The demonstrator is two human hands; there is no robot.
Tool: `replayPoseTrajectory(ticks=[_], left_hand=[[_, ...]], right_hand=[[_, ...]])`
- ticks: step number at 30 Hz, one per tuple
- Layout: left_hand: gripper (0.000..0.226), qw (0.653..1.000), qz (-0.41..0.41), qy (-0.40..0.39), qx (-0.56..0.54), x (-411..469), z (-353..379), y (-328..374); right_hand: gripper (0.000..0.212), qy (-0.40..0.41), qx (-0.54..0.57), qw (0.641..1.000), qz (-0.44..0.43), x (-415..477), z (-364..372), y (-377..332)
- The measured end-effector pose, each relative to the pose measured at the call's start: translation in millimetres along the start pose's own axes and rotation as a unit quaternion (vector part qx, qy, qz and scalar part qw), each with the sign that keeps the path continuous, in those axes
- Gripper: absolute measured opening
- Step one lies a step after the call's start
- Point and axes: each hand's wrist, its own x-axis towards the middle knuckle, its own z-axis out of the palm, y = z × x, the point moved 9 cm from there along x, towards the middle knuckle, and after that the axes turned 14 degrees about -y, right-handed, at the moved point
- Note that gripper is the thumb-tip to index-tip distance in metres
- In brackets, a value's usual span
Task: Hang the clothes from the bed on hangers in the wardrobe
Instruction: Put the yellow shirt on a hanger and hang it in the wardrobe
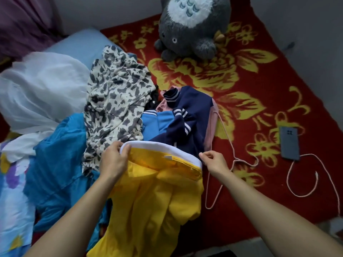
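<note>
Your left hand (113, 160) is gripping the collar of the yellow shirt (152, 201) above the bed (241, 71); whether your right hand (215, 162) is pinching it is unclear. The clothes pile (185, 112) is partly hiding the pink hanger (221, 184)

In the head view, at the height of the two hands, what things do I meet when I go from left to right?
crumpled blue fabric garment → left hand → yellow cloth garment with white neckband → right hand → thin pink wire hanger → grey-blue rectangular phone
</note>
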Motion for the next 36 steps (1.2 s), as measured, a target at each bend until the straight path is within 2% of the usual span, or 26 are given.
replayPoseTrajectory(ticks=[1,3,5,7,9,11,12,14,15,17,19,22,24,26,28,30,36], left_hand=[[0.021,1.0,-0.003,-0.01,0.022,2.1,12.8,3.0],[0.031,0.998,-0.015,-0.015,0.065,8.5,33.4,-0.6],[0.034,0.995,-0.027,0.004,0.092,13.5,45.5,-10.8],[0.03,0.994,-0.044,0.015,0.102,17.0,55.5,-25.3],[0.025,0.993,-0.048,0.028,0.1,19.4,62.5,-40.1],[0.022,0.994,-0.039,0.037,0.1,19.8,68.1,-53.0],[0.022,0.993,-0.035,0.04,0.105,18.4,69.5,-57.7],[0.021,0.991,-0.028,0.05,0.118,13.5,68.8,-63.0],[0.021,0.99,-0.027,0.06,0.127,11.2,65.8,-62.8],[0.021,0.987,-0.035,0.078,0.14,8.7,57.0,-60.0],[0.021,0.989,-0.042,0.074,0.124,10.3,48.9,-57.2],[0.016,0.994,-0.059,0.069,0.065,13.0,31.8,-48.3],[0.008,0.991,-0.073,0.089,0.062,10.7,14.4,-40.9],[0.006,0.989,-0.067,0.107,0.081,7.4,-1.3,-31.5],[0.005,0.989,-0.034,0.118,0.087,5.4,-12.0,-21.4],[0.004,0.989,0.006,0.126,0.082,2.4,-18.0,-14.1],[0.014,0.985,0.152,0.076,-0.005,-10.3,-2.6,-3.2]], right_hand=[[0.019,0.043,0.03,0.997,0.059,3.2,-7.5,30.7],[0.034,0.116,0.098,0.971,0.186,-0.4,-20.5,99.1],[0.036,0.146,0.161,0.946,0.239,-1.7,-30.5,149.0],[0.04,0.177,0.208,0.933,0.235,13.5,-42.2,178.6],[0.063,0.176,0.275,0.919,0.219,46.3,-50.5,208.9],[0.08,0.176,0.383,0.883,0.204,90.6,-51.7,243.2],[0.077,0.184,0.424,0.865,0.194,99.4,-52.9,237.9],[0.054,0.187,0.468,0.844,0.183,95.0,-55.2,202.8],[0.044,0.185,0.465,0.848,0.174,92.0,-58.7,178.8],[0.04,0.175,0.447,0.867,0.132,87.9,-67.6,132.9],[0.042,0.124,0.436,0.89,0.056,74.5,-75.1,77.8],[0.04,0.001,0.419,0.907,-0.043,31.6,-81.5,-3.3],[0.04,-0.096,0.324,0.937,-0.087,-0.6,-76.1,-50.8],[0.041,-0.181,0.172,0.962,-0.111,-26.9,-53.0,-86.0],[0.043,-0.23,0.049,0.964,-0.126,-37.5,-22.8,-104.0],[0.045,-0.252,-0.012,0.958,-0.135,-35.0,4.2,-113.9],[0.042,-0.351,0.006,0.928,-0.126,-15.1,98.9,-141.9]])
